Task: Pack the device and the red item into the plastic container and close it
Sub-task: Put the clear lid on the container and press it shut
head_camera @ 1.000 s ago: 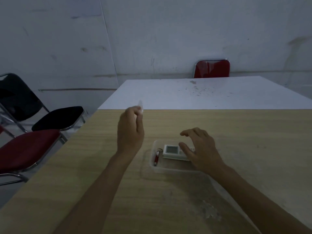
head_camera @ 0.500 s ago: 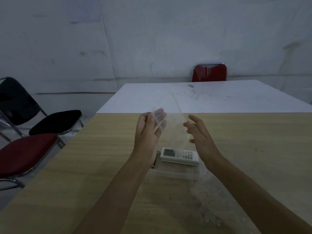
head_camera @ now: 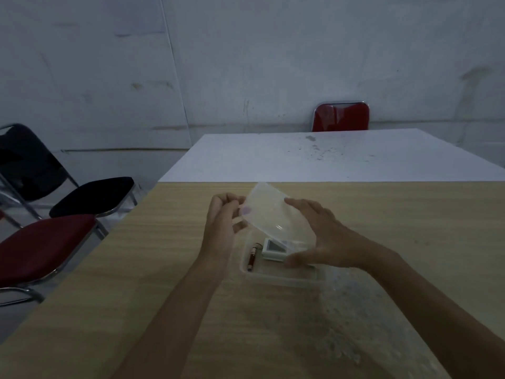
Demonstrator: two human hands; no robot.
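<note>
A clear plastic container [head_camera: 284, 281] lies on the wooden table. Inside it lie a white device with a small screen [head_camera: 274, 248] and, to its left, a slim red item [head_camera: 251, 260]. Above the container, tilted, is the clear lid [head_camera: 269, 212]. My left hand [head_camera: 222, 225] pinches the lid's left edge. My right hand [head_camera: 318, 235] grips the lid's right edge, its thumb low by the container's near right side. The right part of the device is hidden behind the lid and my right hand.
The wooden table [head_camera: 164, 269] meets a white table [head_camera: 328, 157] beyond it. A red chair back [head_camera: 341, 116] stands at the far side. On the left, close to the table's edge, are a red seat [head_camera: 41, 247] and a black chair [head_camera: 90, 195].
My left hand brought the lid from the left over to the container. My right hand left the device and took hold of the lid's right edge. The lid now sits lower and tilted.
</note>
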